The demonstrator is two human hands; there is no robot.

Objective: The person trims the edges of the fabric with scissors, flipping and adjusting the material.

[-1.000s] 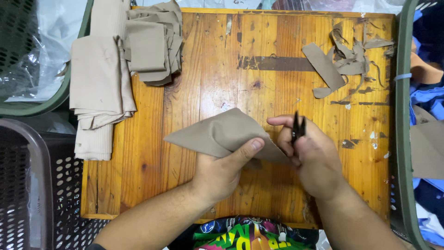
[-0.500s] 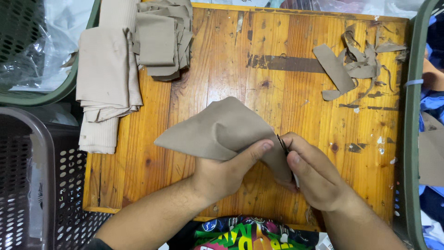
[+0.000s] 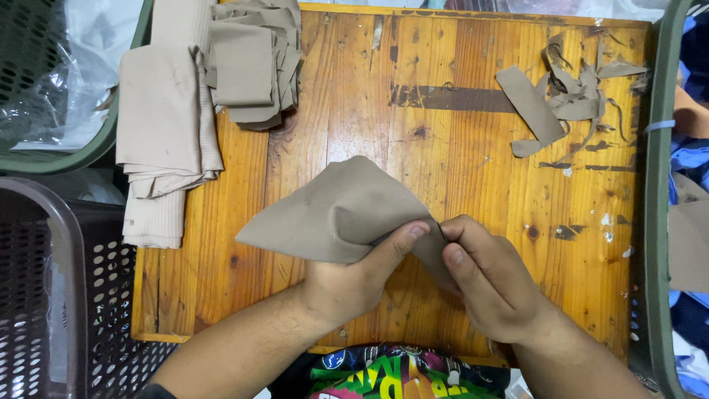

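Both hands, left hand [image 3: 354, 284] and right hand [image 3: 491, 284], pinch the tan fabric piece [image 3: 343, 210] at lower centre of the frame, cloth spreading up-left.

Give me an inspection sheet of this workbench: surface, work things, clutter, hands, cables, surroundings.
Surface: worn orange wooden board with dark stains and pale specks.
Work things: beige cloth piece, folded to a peak, lifted at its right edge.
Clutter: folded beige ribbed cloth stack at left; pile of cut beige pieces at top; beige trimmed strips at upper right.
Hands: left hand pinches the cloth with the thumb on top; right hand grips the same edge; whether it also holds a tool cannot be told.
Cables: nothing seen.
Surroundings: green plastic basket with clear plastic at left; dark perforated crate below it; green bin rim at right.
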